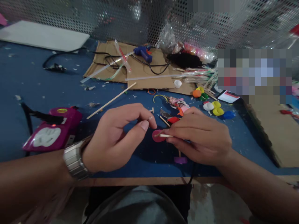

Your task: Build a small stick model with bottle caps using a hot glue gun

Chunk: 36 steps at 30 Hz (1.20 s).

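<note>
Over blue table point(46, 84), right hand point(201, 137) pinches thin stick point(166, 135); left hand point(112, 140) fingers pressed together.

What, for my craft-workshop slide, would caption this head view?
Left hand pinches a small pale bit; right hand holds a thin wooden stick by a round pink cap over the blue table.

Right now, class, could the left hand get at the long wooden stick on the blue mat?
Probably yes: the long stick lies just beyond the left hand, with bare mat between.
</note>
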### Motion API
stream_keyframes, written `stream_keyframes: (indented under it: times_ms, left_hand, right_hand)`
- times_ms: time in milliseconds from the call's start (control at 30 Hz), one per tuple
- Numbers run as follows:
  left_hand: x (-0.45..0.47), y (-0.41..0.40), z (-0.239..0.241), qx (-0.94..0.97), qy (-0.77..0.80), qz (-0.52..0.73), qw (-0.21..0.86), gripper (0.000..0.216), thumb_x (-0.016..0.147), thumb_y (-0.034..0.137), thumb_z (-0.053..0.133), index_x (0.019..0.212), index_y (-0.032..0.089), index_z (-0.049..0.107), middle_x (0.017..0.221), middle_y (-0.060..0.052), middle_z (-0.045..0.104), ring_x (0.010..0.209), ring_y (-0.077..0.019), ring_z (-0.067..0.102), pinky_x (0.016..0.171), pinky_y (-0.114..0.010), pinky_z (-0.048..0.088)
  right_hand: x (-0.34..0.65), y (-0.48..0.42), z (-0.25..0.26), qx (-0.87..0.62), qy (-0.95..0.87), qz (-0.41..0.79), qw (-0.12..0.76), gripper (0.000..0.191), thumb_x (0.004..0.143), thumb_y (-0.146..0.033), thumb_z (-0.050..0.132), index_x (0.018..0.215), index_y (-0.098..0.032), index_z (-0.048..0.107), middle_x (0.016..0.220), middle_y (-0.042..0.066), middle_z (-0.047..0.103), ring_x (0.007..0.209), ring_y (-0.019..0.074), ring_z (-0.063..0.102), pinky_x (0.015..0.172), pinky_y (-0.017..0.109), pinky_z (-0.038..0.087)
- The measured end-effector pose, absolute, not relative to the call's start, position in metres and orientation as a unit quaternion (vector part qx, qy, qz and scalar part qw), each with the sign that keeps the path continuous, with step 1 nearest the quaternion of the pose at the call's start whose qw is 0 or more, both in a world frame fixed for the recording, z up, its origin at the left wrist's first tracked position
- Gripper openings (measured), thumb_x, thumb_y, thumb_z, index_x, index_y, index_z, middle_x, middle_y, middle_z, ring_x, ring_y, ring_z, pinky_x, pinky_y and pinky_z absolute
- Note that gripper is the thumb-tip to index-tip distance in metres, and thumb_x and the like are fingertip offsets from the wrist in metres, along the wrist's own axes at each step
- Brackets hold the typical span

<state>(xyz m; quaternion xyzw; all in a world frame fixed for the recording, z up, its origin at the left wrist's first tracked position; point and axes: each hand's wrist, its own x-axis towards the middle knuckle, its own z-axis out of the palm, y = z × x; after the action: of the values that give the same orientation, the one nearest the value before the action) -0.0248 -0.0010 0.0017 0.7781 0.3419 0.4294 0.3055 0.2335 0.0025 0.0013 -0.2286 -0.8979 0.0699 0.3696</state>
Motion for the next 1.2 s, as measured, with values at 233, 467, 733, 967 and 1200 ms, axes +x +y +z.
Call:
stream_keyframes:
  times_ms: [233, 467, 733, 967, 1200]
  left_hand:
    - [-0.0229, 0.0009, 0.0013, 0.717, 0.356, 0.474, 0.367, 0.025, 0.107, 0.019, 0.062, 0.087, 0.022, 0.076, 0.081, -0.001, 0.075, 0.074, -0.0155, 0.066, 0.069, -0.030, 0.052]
    - [-0.0229, 0.0023, 0.0024, 0.719, 0.376, 0.463, 0.355, 0.034, 0.110, 0.026, 0.060, 0.078, 0.021, 0.070, 0.075, -0.001, 0.069, 0.069, -0.0139, 0.061, 0.064, -0.030, 0.048]
    - [-0.0211, -0.0051, 0.0060, 0.823, 0.299, 0.405, 0.262, 0.011, 0.097, 0.014, 0.067, 0.090, 0.019, 0.074, 0.077, 0.000, 0.077, 0.071, -0.0147, 0.069, 0.073, -0.034, 0.051]
    - [-0.0198, -0.0030, 0.0048, 0.832, 0.296, 0.397, 0.251, 0.013, 0.094, 0.011, 0.067, 0.088, 0.021, 0.071, 0.077, 0.003, 0.078, 0.071, -0.0153, 0.069, 0.075, -0.034, 0.051]
    - [-0.0203, -0.0029, 0.0053, 0.837, 0.283, 0.393, 0.256, 0.017, 0.093, 0.007, 0.063, 0.086, 0.021, 0.069, 0.076, 0.004, 0.075, 0.071, -0.0137, 0.068, 0.079, -0.033, 0.052]
  right_hand:
    - [0.2326, 0.0022, 0.0009, -0.224, -0.894, 0.075, 0.381, 0.002, 0.103, -0.016, 0.080, 0.104, -0.016, 0.082, 0.088, 0.004, 0.089, 0.075, 0.0153, 0.083, 0.076, 0.033, 0.056]
    - [0.2324, 0.0026, 0.0002, -0.228, -0.894, 0.080, 0.379, 0.003, 0.102, -0.016, 0.080, 0.105, -0.017, 0.082, 0.089, 0.004, 0.089, 0.076, 0.0156, 0.083, 0.077, 0.034, 0.057]
    - [0.2338, 0.0023, 0.0006, -0.219, -0.898, 0.082, 0.373, 0.005, 0.102, -0.016, 0.080, 0.102, -0.012, 0.084, 0.087, 0.008, 0.087, 0.076, 0.0171, 0.081, 0.074, 0.036, 0.054]
    - [0.2318, 0.0024, -0.0002, -0.213, -0.902, 0.083, 0.367, 0.004, 0.101, -0.014, 0.081, 0.103, -0.011, 0.083, 0.089, 0.009, 0.087, 0.079, 0.0173, 0.082, 0.075, 0.036, 0.054]
    - [0.2299, 0.0014, -0.0018, -0.202, -0.907, 0.074, 0.361, 0.007, 0.106, -0.018, 0.076, 0.104, -0.013, 0.080, 0.089, 0.008, 0.088, 0.079, 0.0174, 0.082, 0.076, 0.037, 0.054]
